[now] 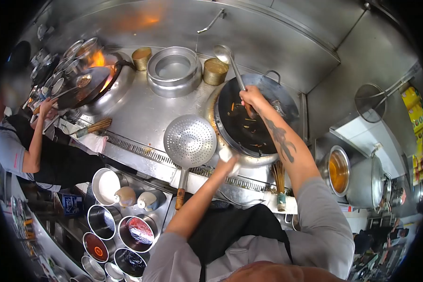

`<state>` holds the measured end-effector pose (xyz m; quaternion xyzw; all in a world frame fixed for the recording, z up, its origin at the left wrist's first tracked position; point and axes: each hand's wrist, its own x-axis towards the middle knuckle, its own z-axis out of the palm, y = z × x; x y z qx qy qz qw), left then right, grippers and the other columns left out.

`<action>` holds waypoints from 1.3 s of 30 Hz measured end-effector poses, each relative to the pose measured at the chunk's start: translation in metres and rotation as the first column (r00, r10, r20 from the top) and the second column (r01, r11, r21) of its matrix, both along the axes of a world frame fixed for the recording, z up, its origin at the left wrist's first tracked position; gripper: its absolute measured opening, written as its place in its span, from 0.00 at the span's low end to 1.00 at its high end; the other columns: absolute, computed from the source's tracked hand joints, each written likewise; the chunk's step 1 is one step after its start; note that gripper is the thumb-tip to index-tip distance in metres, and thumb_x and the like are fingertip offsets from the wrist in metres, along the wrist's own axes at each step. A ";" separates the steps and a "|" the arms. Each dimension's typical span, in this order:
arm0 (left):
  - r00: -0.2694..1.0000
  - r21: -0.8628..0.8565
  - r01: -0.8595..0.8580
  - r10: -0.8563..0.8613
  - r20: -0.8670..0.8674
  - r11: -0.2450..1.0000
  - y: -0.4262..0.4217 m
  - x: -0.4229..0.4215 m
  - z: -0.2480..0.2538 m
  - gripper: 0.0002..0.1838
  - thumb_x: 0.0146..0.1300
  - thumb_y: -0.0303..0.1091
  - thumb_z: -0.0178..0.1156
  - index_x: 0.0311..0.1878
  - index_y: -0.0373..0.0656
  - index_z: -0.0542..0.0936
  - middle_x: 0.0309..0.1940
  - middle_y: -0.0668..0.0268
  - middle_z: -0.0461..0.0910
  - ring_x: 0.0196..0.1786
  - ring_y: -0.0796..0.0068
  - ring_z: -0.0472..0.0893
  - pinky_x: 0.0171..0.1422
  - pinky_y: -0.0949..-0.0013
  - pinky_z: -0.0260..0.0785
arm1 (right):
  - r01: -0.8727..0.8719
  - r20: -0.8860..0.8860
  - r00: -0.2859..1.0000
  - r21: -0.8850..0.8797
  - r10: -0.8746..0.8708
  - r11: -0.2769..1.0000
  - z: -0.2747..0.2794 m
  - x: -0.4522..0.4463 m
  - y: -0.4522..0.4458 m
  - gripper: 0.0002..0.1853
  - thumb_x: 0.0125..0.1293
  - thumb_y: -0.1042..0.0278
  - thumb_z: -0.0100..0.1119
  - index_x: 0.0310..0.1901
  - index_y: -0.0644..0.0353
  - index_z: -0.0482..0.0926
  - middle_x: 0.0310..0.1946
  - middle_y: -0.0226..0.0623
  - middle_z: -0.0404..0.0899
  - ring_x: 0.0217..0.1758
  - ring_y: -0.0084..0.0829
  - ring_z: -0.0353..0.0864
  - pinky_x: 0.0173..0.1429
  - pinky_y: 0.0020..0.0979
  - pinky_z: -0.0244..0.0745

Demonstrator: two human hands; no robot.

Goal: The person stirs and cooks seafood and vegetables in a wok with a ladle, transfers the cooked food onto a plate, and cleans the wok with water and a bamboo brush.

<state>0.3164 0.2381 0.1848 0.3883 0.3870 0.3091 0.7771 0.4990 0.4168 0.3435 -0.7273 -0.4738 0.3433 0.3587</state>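
Observation:
My right hand (253, 96) is closed around the handle of a steel ladle (224, 54), whose bowl is raised beyond the far left rim of a large dark wok (249, 127). Dark liquid with small orange and pale pieces lies in the wok. At the wok's near left edge, my left hand (227, 166) is closed on a white cloth (230, 159). Just left of that hand, a perforated strainer (190, 141) rests with its wooden handle pointing toward me.
A co-worker (26, 145) handles a flaming wok (87, 87) at left. Behind the strainer stand a metal pot (175, 70) and two tins. Seasoning containers (137, 233) fill the lower left. A bamboo brush (279, 185) and a bowl of orange liquid (337, 170) are at right.

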 end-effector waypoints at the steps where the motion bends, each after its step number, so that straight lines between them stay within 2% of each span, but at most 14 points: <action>1: 0.998 0.140 0.012 -0.002 -0.067 0.990 -0.004 -0.018 -0.009 0.21 0.60 0.42 0.63 0.52 0.42 0.73 0.42 0.64 0.78 0.43 0.72 0.78 0.45 0.63 0.72 | 0.018 0.045 0.999 -0.058 -0.016 0.998 -0.005 -0.003 0.021 0.05 0.59 0.75 0.50 0.27 0.63 0.74 0.15 0.32 0.71 0.15 0.25 0.72 0.18 0.31 0.69; 3: 0.977 0.159 0.002 0.033 -0.213 0.987 -0.025 -0.058 0.001 0.33 0.54 0.40 0.67 0.59 0.35 0.67 0.49 0.57 0.76 0.51 0.67 0.76 0.54 0.64 0.70 | 0.035 0.143 0.990 -0.179 -0.009 0.983 -0.018 -0.006 0.060 0.07 0.60 0.73 0.50 0.25 0.63 0.73 0.16 0.33 0.73 0.14 0.27 0.71 0.19 0.30 0.70; 5: 0.951 0.149 -0.050 0.093 -0.295 0.988 -0.042 -0.084 -0.004 0.42 0.48 0.39 0.70 0.63 0.30 0.61 0.53 0.48 0.73 0.56 0.59 0.75 0.58 0.62 0.69 | -0.023 -0.322 0.944 -0.264 -0.065 0.964 -0.027 -0.005 0.090 0.08 0.60 0.72 0.51 0.24 0.62 0.73 0.16 0.34 0.73 0.14 0.28 0.71 0.18 0.30 0.69; 7: 0.949 0.248 -0.019 0.095 -0.301 0.969 -0.055 -0.103 -0.029 0.46 0.46 0.38 0.70 0.64 0.28 0.57 0.54 0.42 0.71 0.57 0.54 0.75 0.60 0.60 0.69 | -0.053 -0.783 0.582 -0.307 -0.221 0.950 -0.037 0.001 0.123 0.10 0.60 0.70 0.51 0.21 0.59 0.71 0.16 0.36 0.75 0.12 0.31 0.69 0.17 0.29 0.67; 10: 0.820 0.363 0.151 0.088 -0.565 0.919 -0.069 -0.119 -0.054 0.45 0.45 0.35 0.70 0.63 0.28 0.58 0.51 0.37 0.71 0.55 0.44 0.74 0.61 0.56 0.68 | -0.189 -0.651 0.756 -0.110 0.073 0.976 -0.027 0.010 0.116 0.09 0.59 0.69 0.52 0.23 0.60 0.73 0.15 0.38 0.75 0.11 0.31 0.69 0.17 0.29 0.66; 11: 0.708 0.406 0.249 0.122 -0.696 0.879 -0.073 -0.121 -0.041 0.42 0.46 0.35 0.71 0.61 0.28 0.59 0.47 0.37 0.72 0.51 0.39 0.76 0.57 0.53 0.71 | -0.139 -0.066 0.990 -0.431 0.122 0.891 -0.008 0.006 0.121 0.08 0.58 0.70 0.53 0.25 0.65 0.75 0.15 0.41 0.74 0.12 0.31 0.71 0.17 0.32 0.67; 14: 0.441 0.302 0.453 0.084 -0.894 0.839 -0.073 -0.114 -0.040 0.40 0.47 0.34 0.70 0.60 0.29 0.60 0.44 0.42 0.73 0.48 0.43 0.79 0.50 0.54 0.76 | -0.137 0.390 0.905 -0.109 0.170 0.984 -0.026 0.008 0.094 0.10 0.57 0.67 0.54 0.33 0.68 0.75 0.19 0.42 0.77 0.16 0.35 0.77 0.23 0.39 0.73; 22: 0.249 0.379 0.600 0.286 -0.925 0.704 -0.063 -0.095 -0.040 0.33 0.53 0.33 0.61 0.61 0.29 0.63 0.38 0.53 0.75 0.39 0.59 0.82 0.37 0.59 0.80 | -0.229 0.062 0.973 0.139 0.223 0.963 -0.006 -0.013 0.106 0.08 0.58 0.71 0.55 0.30 0.68 0.74 0.17 0.35 0.72 0.14 0.28 0.71 0.18 0.32 0.65; 26: 0.220 0.360 0.609 0.285 -0.933 0.707 -0.062 -0.094 -0.044 0.35 0.52 0.34 0.61 0.63 0.30 0.64 0.37 0.56 0.75 0.38 0.60 0.81 0.36 0.62 0.79 | -0.156 0.087 0.985 0.058 0.151 0.986 -0.079 -0.057 0.158 0.12 0.60 0.65 0.56 0.30 0.69 0.76 0.19 0.42 0.78 0.16 0.30 0.75 0.21 0.35 0.69; 29: 0.197 0.352 0.623 0.295 -0.935 0.698 -0.063 -0.096 -0.038 0.38 0.49 0.38 0.65 0.64 0.33 0.65 0.38 0.57 0.75 0.39 0.60 0.81 0.37 0.63 0.79 | -0.154 0.003 0.988 -0.192 0.157 0.969 -0.065 -0.112 0.152 0.09 0.61 0.67 0.55 0.31 0.67 0.76 0.17 0.41 0.77 0.16 0.31 0.75 0.20 0.34 0.68; 32: 0.235 0.346 0.627 0.254 -0.938 0.698 -0.063 -0.102 -0.021 0.47 0.43 0.44 0.71 0.66 0.33 0.63 0.42 0.54 0.73 0.43 0.57 0.79 0.40 0.61 0.79 | -0.355 -0.768 0.640 -0.273 0.020 0.894 -0.074 -0.124 0.177 0.06 0.58 0.75 0.51 0.25 0.58 0.69 0.16 0.27 0.68 0.19 0.23 0.71 0.23 0.27 0.64; 33: 0.280 0.370 0.612 0.245 -0.928 0.699 -0.064 -0.106 -0.013 0.48 0.42 0.43 0.72 0.65 0.32 0.62 0.42 0.52 0.72 0.44 0.55 0.78 0.40 0.59 0.79 | -0.410 -0.971 0.236 -0.131 -0.034 0.903 -0.048 -0.124 0.160 0.06 0.58 0.76 0.50 0.26 0.56 0.66 0.20 0.25 0.67 0.22 0.21 0.72 0.26 0.23 0.63; 34: 0.324 0.392 0.598 0.237 -0.916 0.699 -0.065 -0.110 -0.004 0.49 0.41 0.42 0.73 0.65 0.31 0.61 0.43 0.50 0.72 0.45 0.53 0.78 0.40 0.57 0.78 | -0.444 -0.991 -0.065 -0.072 -0.113 0.893 -0.044 -0.120 0.159 0.04 0.58 0.77 0.49 0.27 0.60 0.66 0.25 0.28 0.68 0.23 0.19 0.73 0.27 0.23 0.63; 39: 0.457 0.544 0.534 0.320 -0.830 0.647 -0.071 -0.112 0.039 0.47 0.44 0.41 0.71 0.65 0.30 0.61 0.48 0.47 0.70 0.50 0.48 0.74 0.50 0.54 0.73 | -0.307 -0.947 -0.317 0.052 -0.050 0.950 -0.027 -0.088 0.125 0.05 0.57 0.78 0.53 0.35 0.69 0.72 0.25 0.32 0.70 0.23 0.24 0.73 0.27 0.26 0.66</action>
